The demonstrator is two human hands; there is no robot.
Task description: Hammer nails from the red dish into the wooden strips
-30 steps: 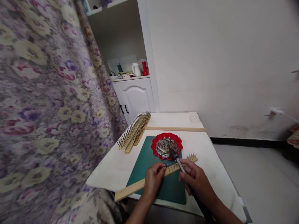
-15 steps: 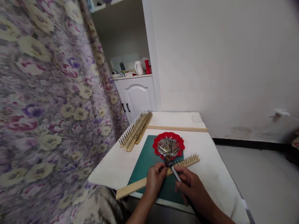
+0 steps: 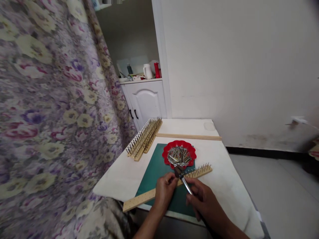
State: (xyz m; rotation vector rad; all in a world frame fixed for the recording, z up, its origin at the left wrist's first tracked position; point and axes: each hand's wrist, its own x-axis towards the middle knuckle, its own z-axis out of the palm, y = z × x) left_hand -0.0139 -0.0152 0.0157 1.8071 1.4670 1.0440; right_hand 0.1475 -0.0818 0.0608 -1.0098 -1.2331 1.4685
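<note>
My right hand (image 3: 203, 199) is closed round the handle of a hammer (image 3: 186, 186), whose dark head is raised beside my left fingertips. My left hand (image 3: 164, 191) rests over a wooden strip (image 3: 139, 199) with its thumb and fingers pinched together; what they pinch, if anything, is too small to make out. The strip lies slantwise across a green cutting mat (image 3: 152, 169). Nails (image 3: 199, 171) stand in rows along its right part, while the left part shows small holes. Just beyond the hammer head sits a red scalloped bowl (image 3: 194, 151) filled with loose nails (image 3: 178, 155).
Several nail-studded wooden strips (image 3: 146, 139) lie at the white table's (image 3: 117, 176) far left. A plain wooden strip (image 3: 189, 136) crosses the table behind the bowl. A floral curtain (image 3: 62, 116) hangs at the left, and a white cabinet (image 3: 149, 99) stands behind.
The view has shifted very slightly. Both hands, the hammer and the strip hold nearly the same positions.
</note>
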